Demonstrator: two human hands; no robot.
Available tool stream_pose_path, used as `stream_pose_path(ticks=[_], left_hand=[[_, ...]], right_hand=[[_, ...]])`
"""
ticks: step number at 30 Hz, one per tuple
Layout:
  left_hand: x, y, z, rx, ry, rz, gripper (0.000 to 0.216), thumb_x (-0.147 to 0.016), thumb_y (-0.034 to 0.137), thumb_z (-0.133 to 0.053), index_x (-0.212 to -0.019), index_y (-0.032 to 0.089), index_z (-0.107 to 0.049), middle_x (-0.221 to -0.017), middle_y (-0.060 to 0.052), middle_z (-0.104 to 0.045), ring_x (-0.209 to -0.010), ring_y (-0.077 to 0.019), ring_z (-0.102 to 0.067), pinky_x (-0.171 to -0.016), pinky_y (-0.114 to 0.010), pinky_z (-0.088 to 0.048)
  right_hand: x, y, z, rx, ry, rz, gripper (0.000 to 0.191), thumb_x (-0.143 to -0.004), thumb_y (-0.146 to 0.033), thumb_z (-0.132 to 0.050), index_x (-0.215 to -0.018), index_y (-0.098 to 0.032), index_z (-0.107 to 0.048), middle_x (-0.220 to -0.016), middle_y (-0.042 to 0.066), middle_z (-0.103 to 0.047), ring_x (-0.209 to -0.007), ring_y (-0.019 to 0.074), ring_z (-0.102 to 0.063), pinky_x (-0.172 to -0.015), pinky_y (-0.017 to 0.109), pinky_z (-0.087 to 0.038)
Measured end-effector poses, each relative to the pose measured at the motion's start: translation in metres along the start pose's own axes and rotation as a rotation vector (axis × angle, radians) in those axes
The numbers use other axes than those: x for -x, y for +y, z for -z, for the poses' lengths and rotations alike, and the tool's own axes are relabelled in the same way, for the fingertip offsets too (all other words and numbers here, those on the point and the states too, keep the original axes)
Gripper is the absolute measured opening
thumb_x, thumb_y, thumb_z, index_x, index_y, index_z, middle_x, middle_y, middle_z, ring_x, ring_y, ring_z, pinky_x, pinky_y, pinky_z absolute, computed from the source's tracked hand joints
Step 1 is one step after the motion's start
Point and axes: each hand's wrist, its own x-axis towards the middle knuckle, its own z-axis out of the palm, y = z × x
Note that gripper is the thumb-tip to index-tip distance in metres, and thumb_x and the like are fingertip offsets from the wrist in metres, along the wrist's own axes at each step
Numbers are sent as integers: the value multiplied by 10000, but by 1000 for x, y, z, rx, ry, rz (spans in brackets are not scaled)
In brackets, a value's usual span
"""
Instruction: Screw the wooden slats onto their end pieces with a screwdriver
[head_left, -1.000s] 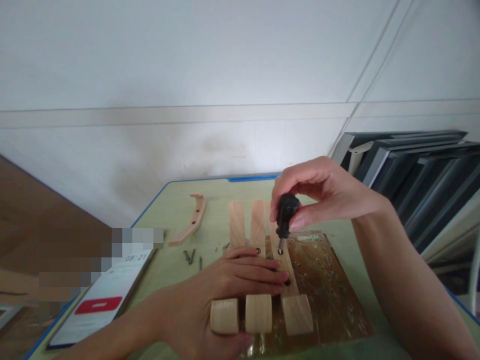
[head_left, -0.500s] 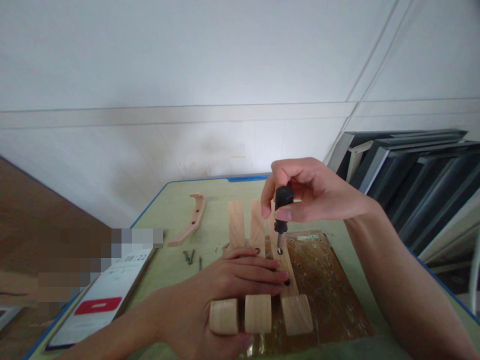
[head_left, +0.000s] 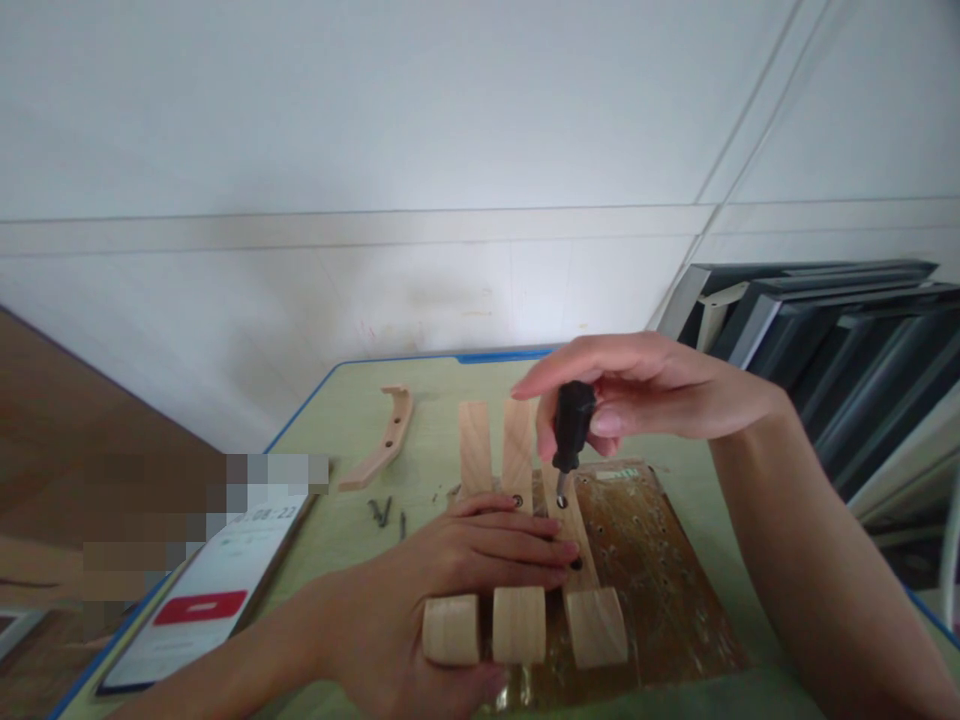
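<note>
Three curved wooden hooks lie side by side, their blocky ends towards me. My left hand (head_left: 465, 560) lies across them, fingers stretched over the hooks and thumb around the near side of the blocky ends. The right wooden hook (head_left: 583, 530) has two dark holes. My right hand (head_left: 637, 390) holds a short black screwdriver (head_left: 574, 425) between thumb and fingers, with the index finger stretched out away from the handle. Its shaft points down, the tip at the upper hole. A screw head (head_left: 517, 500) shows in the middle hook. My left hand hides part of the left hook.
A scratched brown board (head_left: 652, 590) lies under the hooks on the pale green table (head_left: 442, 380). Further left are a loose wooden hook (head_left: 390, 440), several screws (head_left: 380, 512) and a phone (head_left: 202, 590). Dark framed panels (head_left: 840, 320) lean at the right.
The fingers of my right hand have shifted around the screwdriver handle and the index finger has stretched out. The handle leans slightly more to the right. My left hand stays on the hooks.
</note>
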Motion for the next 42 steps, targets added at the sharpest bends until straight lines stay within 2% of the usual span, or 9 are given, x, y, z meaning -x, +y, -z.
stream_pose_path(ticks=[3, 6, 12, 18, 24, 35, 42], left_hand=[[1, -1, -1, -5, -15, 8, 525, -764, 256, -461, -1277, 189, -365, -1318, -15, -504, -1238, -234, -450, -1091, -412, -252], [2, -2, -2, -14, -13, 5, 560, -746, 252, -512, -1280, 186, -361, -1316, -29, -508, -1249, -227, -439, -1107, -403, -239], [1, -3, -2, -26, 6, -26, 578, -727, 221, -534, -1277, 179, -361, -1303, -49, -520, -1249, -209, -438, -1109, -385, -248], [0, -2, -1, -23, -11, -14, 614, -712, 214, -550, -1291, 194, -347, -1319, -43, -508, -1255, -202, -430, -1119, -370, -228], [0, -3, -1, -27, -17, -28, 627, -712, 217, -556, -1298, 195, -334, -1320, -55, -507, -1256, -209, -429, -1114, -375, -241], [-6, 2, 1, -19, -25, 2, 600, -736, 231, -529, -1304, 216, -336, -1335, -31, -495, -1229, -213, -463, -1091, -375, -264], [-4, 0, 1, -29, -17, -11, 626, -712, 220, -552, -1296, 222, -326, -1316, -29, -512, -1248, -193, -440, -1098, -355, -250]], right_hand=[[3, -4, 2, 33, 5, -13, 337, -886, -115, -446, -1221, -98, -479, -950, 88, -606, -747, 64, -554, -625, 163, -481], [3, -5, 1, 23, 56, 2, 295, -872, -112, -473, -1157, -57, -524, -933, 102, -614, -718, 66, -563, -601, 170, -494], [-2, -2, -2, 13, 133, 23, 260, -839, -103, -524, -1086, -24, -545, -903, 109, -624, -743, 79, -586, -581, 161, -489], [-5, 3, -4, -14, 246, 42, 220, -778, -84, -601, -981, -5, -567, -868, 95, -611, -810, 106, -595, -703, 228, -493], [-6, 3, -5, 27, 273, 45, 192, -749, -95, -638, -913, -21, -571, -799, 65, -593, -755, 98, -588, -657, 218, -485], [-7, 5, -6, 94, 328, 33, 205, -699, -55, -655, -753, -115, -467, -725, -10, -541, -693, 64, -528, -578, 183, -414], [-8, 1, -11, 63, 236, 19, 216, -776, -96, -579, -752, -143, -370, -808, 77, -634, -784, 142, -603, -644, 270, -452]])
